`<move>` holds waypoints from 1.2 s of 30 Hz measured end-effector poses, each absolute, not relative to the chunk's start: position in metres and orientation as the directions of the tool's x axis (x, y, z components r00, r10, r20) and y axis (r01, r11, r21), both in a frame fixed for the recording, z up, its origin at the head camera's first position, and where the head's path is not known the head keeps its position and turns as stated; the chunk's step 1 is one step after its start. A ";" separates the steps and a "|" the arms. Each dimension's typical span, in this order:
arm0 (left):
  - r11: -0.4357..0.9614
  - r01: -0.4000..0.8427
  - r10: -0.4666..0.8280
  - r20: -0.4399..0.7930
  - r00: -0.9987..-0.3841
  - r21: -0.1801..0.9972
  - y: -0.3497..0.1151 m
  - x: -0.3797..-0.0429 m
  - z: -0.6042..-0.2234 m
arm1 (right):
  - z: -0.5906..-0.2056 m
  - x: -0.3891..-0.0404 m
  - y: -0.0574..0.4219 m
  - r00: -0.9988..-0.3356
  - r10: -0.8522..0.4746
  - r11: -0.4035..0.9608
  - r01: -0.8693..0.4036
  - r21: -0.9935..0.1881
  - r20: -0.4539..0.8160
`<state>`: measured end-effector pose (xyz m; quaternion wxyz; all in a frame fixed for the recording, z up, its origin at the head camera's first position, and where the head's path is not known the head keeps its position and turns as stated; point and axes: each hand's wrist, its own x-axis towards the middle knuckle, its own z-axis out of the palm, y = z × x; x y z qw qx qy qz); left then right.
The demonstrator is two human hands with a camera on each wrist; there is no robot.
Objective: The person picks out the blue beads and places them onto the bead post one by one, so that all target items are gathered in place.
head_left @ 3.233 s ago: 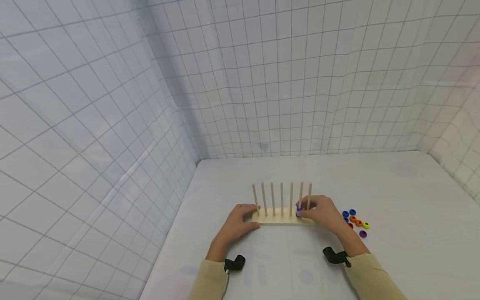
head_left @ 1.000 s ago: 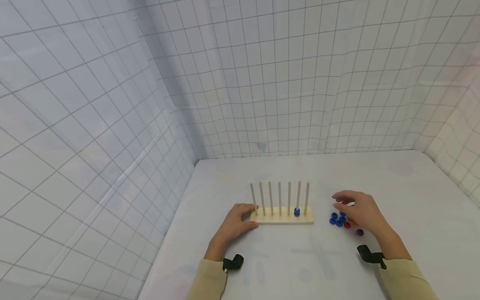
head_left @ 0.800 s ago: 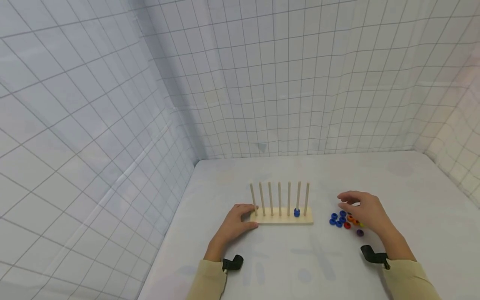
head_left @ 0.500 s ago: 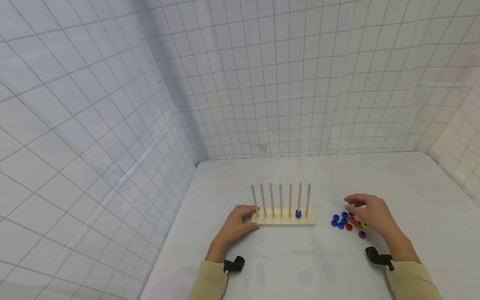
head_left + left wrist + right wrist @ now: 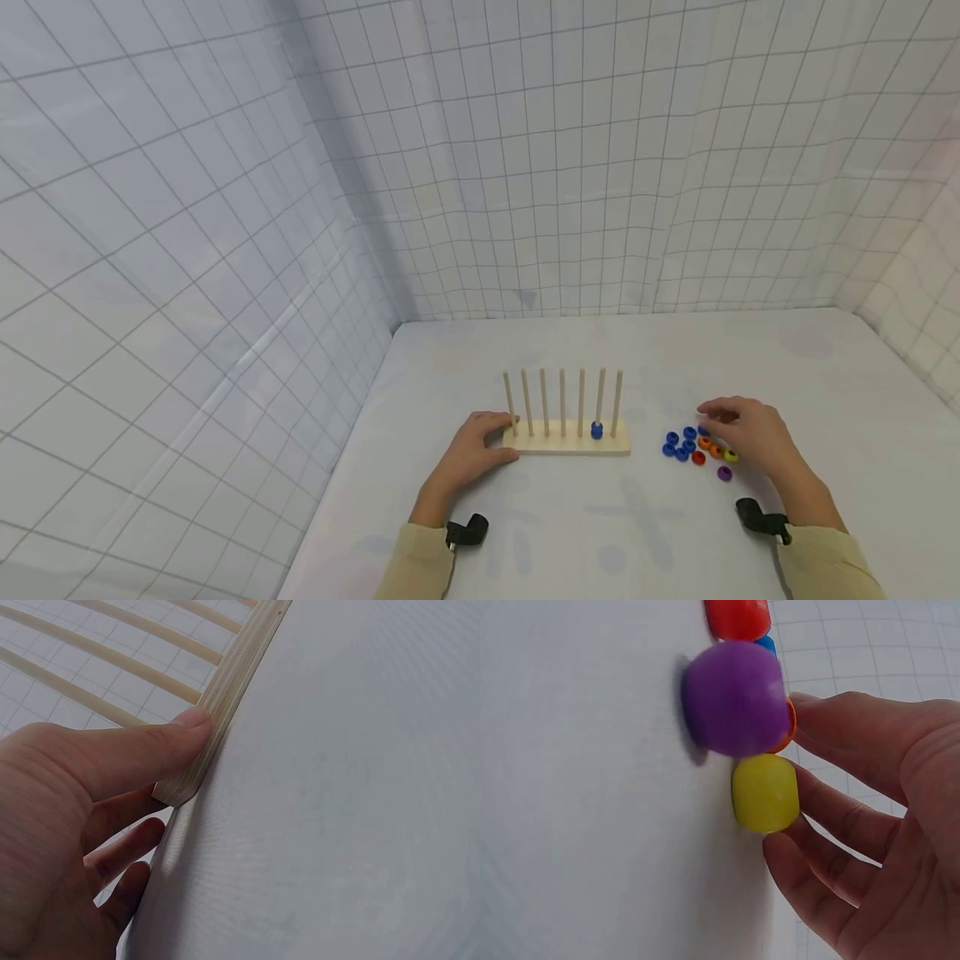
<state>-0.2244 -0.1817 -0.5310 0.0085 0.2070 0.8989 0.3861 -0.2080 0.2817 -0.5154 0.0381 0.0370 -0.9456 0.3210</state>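
Note:
My left hand grips the left end of a wooden peg board, thumb on its near edge and fingers behind. Several upright pegs stand in a row on the board. Blue beads sit stacked at the foot of the second peg from the right. My right hand hovers over the loose beads, thumb and forefinger apart, partly covering a blue bead. In the right wrist view, the thumb is by an orange bead, and other fingers lie behind a yellow bead. A purple bead is closest to that camera.
Several more blue beads lie bunched on the white table, right of the board. A red bead is beside them. White gridded cloth rises behind the table and along both sides.
My right hand has left the blue beads on the peg and moved right to the loose beads, drifting further right and slightly nearer in the last second. The left hand stays on the board.

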 end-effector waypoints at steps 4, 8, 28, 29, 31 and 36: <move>0.621 0.361 0.377 0.139 -0.916 0.696 -0.182 -0.224 -0.532 | -0.516 -0.207 0.282 -0.993 -0.055 0.792 -0.104 -0.602 0.100; 0.621 0.362 0.377 0.141 -0.916 0.695 -0.182 -0.225 -0.534 | -0.517 -0.207 0.283 -0.994 -0.062 0.797 -0.106 -0.595 0.093; 0.620 0.375 0.390 0.145 -0.909 0.689 -0.183 -0.227 -0.535 | -0.518 -0.207 0.285 -0.990 -0.101 0.797 -0.140 -0.588 0.100; 0.622 0.374 0.390 0.143 -0.910 0.688 -0.183 -0.228 -0.535 | -0.518 -0.207 0.285 -0.990 -0.101 0.795 -0.140 -0.591 0.099; 0.624 0.369 0.387 0.137 -0.912 0.689 -0.183 -0.228 -0.535 | -0.518 -0.207 0.285 -0.990 -0.101 0.794 -0.140 -0.592 0.098; 0.621 0.391 0.396 0.159 -0.904 0.679 -0.184 -0.228 -0.537 | -0.520 -0.207 0.286 -0.992 -0.097 0.798 -0.128 -0.588 0.084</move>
